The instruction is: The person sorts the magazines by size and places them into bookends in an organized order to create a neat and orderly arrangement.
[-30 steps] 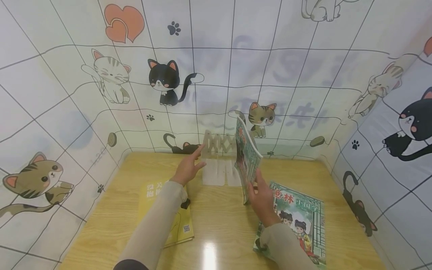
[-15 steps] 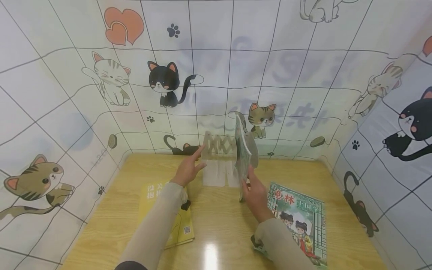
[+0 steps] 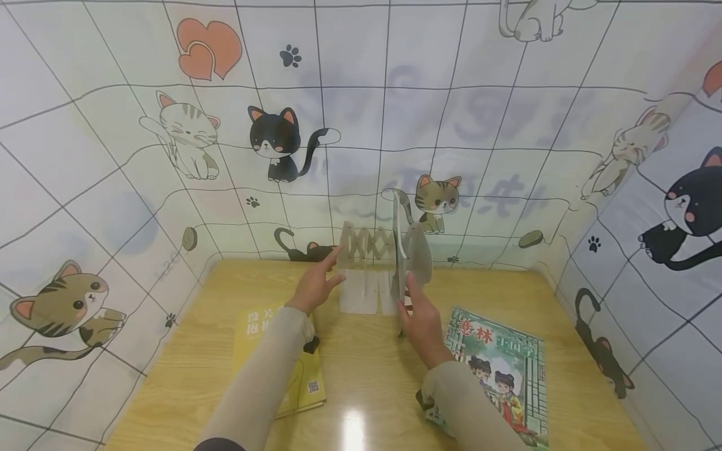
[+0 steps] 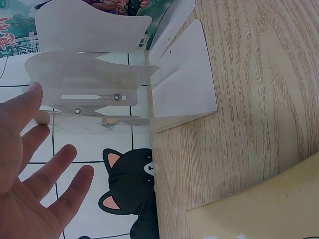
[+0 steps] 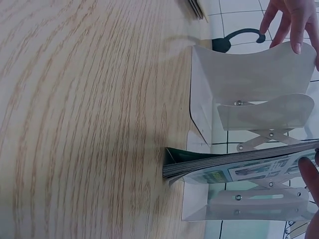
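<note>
A white extendable metal book rack (image 3: 358, 292) with a scissor-type lattice stands against the back wall. My right hand (image 3: 423, 322) pinches a green-covered magazine (image 3: 399, 235) near its front edge. The magazine stands upright, edge toward me, between the rack's panels, as the right wrist view shows. Its lower edge is by the rack's base; whether it rests there I cannot tell. My left hand (image 3: 312, 288) has its fingers spread at the rack's left end panel. In the right wrist view, fingertips touch that panel's (image 5: 259, 72) upper edge.
A yellow book (image 3: 304, 382) lies on the wooden table (image 3: 361, 369) at the left, partly under my left forearm. Another green magazine (image 3: 504, 363) lies flat at the right, partly beneath my right forearm. Cat-patterned cloth walls (image 3: 361, 138) enclose the back and sides.
My right hand has moved left with the magazine, which has turned from showing its cover to nearly edge-on between the rack's panels. The left hand has stayed in place.
</note>
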Demonstrator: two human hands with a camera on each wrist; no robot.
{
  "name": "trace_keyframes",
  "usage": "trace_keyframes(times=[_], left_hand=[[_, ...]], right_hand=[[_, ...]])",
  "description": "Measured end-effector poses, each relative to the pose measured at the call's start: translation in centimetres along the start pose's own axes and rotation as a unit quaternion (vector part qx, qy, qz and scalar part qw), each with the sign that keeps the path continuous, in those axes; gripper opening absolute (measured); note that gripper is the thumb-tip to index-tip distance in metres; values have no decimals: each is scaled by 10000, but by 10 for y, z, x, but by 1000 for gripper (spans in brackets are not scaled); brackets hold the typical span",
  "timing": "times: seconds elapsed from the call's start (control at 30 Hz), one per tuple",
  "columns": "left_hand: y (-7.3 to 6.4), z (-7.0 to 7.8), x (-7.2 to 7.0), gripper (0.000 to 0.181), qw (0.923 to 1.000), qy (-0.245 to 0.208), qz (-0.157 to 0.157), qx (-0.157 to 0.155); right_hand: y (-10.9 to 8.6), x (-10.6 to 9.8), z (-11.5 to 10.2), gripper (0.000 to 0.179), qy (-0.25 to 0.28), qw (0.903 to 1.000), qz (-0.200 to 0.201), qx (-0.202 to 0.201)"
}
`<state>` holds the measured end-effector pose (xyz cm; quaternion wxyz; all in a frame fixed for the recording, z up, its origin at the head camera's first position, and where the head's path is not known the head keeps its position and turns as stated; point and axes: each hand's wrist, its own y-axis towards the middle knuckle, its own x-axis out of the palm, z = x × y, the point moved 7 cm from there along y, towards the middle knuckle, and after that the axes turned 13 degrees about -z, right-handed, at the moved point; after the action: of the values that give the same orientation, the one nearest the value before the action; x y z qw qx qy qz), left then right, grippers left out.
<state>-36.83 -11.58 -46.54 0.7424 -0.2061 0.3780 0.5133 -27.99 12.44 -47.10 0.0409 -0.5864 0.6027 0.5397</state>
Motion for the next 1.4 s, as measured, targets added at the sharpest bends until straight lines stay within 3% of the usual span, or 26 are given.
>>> trace_keyframes(times=[0.23, 0.6, 0.83, 1.2, 1.4], left_hand=[[-1, -1, 2, 79, 9999, 35, -85, -93], [1, -4, 5, 77, 9999, 86, -30, -109], [0, -1, 3, 75, 10000, -5, -31, -29], [1, 0, 2, 76, 9999, 38, -66, -155], [1, 0, 0, 76, 9999, 21, -6, -112]], right_hand=[[-1, -1, -3, 85, -151, 9992, 160, -324], [-6, 0, 1, 83, -157, 9996, -103, -234], [-13, -2, 7, 84, -153, 9993, 24, -341], [-28, -2, 26, 86, -249, 9963, -719, 407], [-36, -2, 33, 88, -340, 9947, -837, 497]])
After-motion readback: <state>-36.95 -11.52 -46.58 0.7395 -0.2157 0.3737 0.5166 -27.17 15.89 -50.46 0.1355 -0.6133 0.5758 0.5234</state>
